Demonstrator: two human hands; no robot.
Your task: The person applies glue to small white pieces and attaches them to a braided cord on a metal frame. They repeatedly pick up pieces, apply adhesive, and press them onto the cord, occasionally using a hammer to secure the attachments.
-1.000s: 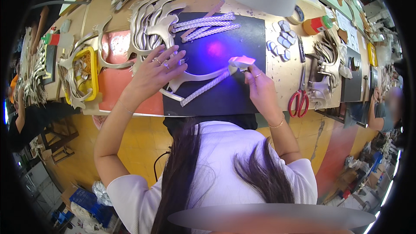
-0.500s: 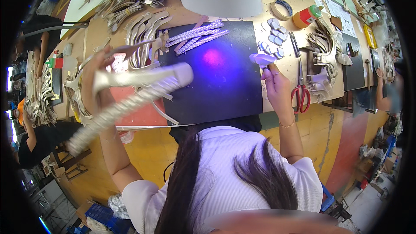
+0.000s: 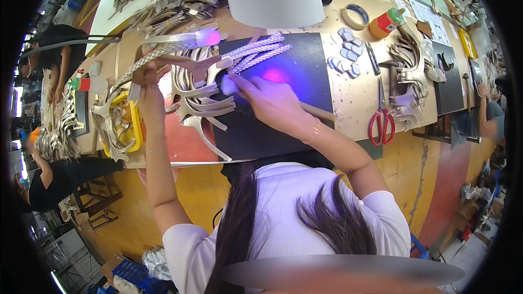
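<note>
My left hand (image 3: 148, 79) is closed around a pale metallic shoe strap (image 3: 163, 41), raised over the table's left side. A braided band (image 3: 143, 61) runs along it, and a brown strip (image 3: 199, 65) juts out from the same hand. My right hand (image 3: 275, 103) reaches across the black mat (image 3: 272, 141), its fingers pinching a small whitish piece (image 3: 229, 86), blurred by motion. Behind this hand a thin tan stick (image 3: 318, 111) shows; whether it is held cannot be made out. Braided purple-lit strips (image 3: 256, 54) lie beyond the right hand.
Pale forked straps (image 3: 201, 106) are stacked by the mat's left edge. At right lie small grey-white pads (image 3: 350, 51), red-handled scissors (image 3: 381, 125), a tape roll (image 3: 355, 16) and a green-capped bottle (image 3: 387, 23). A white lamp shade (image 3: 272, 0) overhangs the far edge.
My right hand has swung left from the pads to the mat's left side, near the held strap. My left hand has turned the strap, so its braided end now lies farther back.
</note>
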